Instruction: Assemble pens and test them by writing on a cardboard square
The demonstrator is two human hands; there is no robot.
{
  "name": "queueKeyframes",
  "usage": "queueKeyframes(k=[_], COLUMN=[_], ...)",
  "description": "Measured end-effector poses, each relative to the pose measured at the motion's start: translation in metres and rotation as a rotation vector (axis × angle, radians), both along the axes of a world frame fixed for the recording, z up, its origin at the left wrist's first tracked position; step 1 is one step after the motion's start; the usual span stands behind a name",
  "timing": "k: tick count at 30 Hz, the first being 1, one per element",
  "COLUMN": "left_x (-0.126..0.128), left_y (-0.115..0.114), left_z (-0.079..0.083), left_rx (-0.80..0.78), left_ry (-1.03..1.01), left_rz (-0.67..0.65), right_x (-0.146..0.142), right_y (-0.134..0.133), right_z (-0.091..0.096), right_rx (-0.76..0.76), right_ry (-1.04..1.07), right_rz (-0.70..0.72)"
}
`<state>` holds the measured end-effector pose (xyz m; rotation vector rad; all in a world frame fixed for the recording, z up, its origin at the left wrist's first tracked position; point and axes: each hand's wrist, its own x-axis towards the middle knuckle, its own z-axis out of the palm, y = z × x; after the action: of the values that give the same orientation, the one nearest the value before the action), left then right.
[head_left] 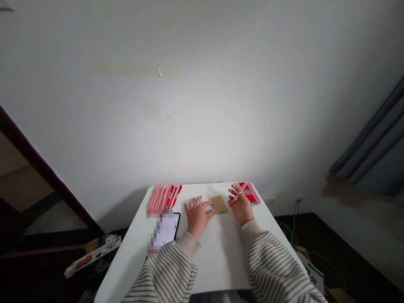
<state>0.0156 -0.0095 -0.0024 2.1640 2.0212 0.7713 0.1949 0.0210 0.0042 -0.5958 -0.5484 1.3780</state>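
A square of brown paper or card (219, 205) lies on the white table (217, 265) between my hands. My left hand (198, 216) rests at its left side, fingers spread, with thumb and index finger at its edge; whether they touch it I cannot tell. My right hand (243, 209), palm partly turned up, holds a slim pink pen (235, 198) slanting across its fingers. Behind that hand lies a group of pink and red pens (256, 194). Another row of pink and red pens (159, 198) lies at the table's back left.
A phone (167, 229) with a lit, partly blurred screen lies left of my left hand. The table's back edge is close to a pale wall (202, 126). Green cables (287, 231) and a box (312, 271) are on the floor at right.
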Motion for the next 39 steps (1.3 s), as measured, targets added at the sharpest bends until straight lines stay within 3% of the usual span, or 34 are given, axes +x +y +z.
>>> queueKeyframes(k=[5,12,22,27,39], left_x=[0.0,0.0,-0.001,-0.001,0.0], left_y=[0.0,0.0,0.001,0.0,-0.001], left_z=[0.0,0.0,-0.002,-0.001,0.0], left_rx=[-0.014,-0.02,0.008,-0.01,0.002], left_ry=[0.011,0.044,0.037,0.026,0.052], left_rz=[-0.003,0.006,-0.004,-0.006,0.004], right_x=[0.004,0.003,0.004,0.002,-0.001], right_y=[-0.005,-0.007,-0.011,-0.011,-0.008], right_z=[0.005,0.002,0.005,0.008,0.01], right_rx=[-0.022,0.085,0.108,0.08,0.079], right_ry=[-0.012,-0.26,-0.087,-0.208,-0.275], right_rz=[0.102,0.055,0.117,0.052,0.055])
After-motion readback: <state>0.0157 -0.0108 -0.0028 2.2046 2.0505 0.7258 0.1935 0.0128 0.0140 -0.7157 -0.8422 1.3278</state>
